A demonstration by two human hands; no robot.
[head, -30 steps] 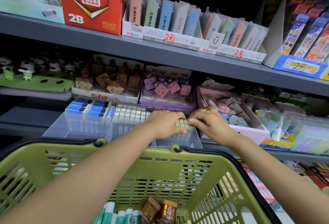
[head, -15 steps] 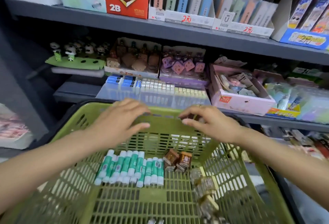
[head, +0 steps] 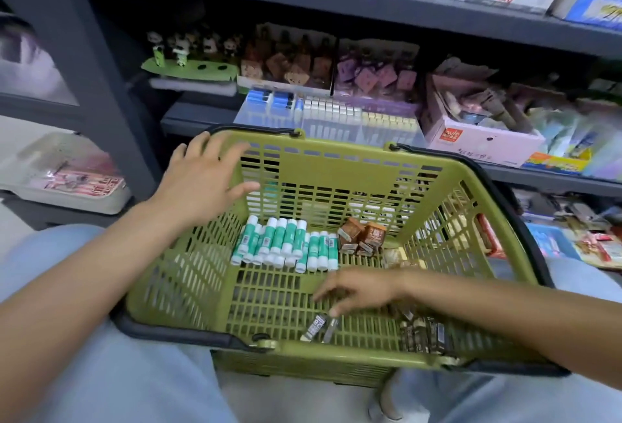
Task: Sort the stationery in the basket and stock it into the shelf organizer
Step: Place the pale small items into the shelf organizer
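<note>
A green basket [head: 336, 153] sits on my lap below the shelf. On its floor lie a row of green-and-white glue sticks [head: 286, 247], a few brown eraser boxes [head: 363, 239] and dark small packs [head: 424, 335] at the right. My left hand [head: 205, 183] hovers open over the basket's left rim, fingers spread. My right hand [head: 356, 291] reaches down inside the basket, fingertips touching two small dark packs [head: 319, 326] on the floor. The clear shelf organizer [head: 330, 118] stands behind the basket, filled with blue, white and yellow erasers.
Display boxes of brown and purple figures [head: 323, 62] stand behind the organizer. A pink box [head: 478, 140] sits to its right. The upper shelf [head: 336, 2] carries more boxes. A grey post [head: 84, 52] rises at left. My knees flank the basket.
Both hands left the organizer and came back over the basket. My right hand dropped down inside to the small dark packs; my left hand moved to the left rim. The view tilted down.
</note>
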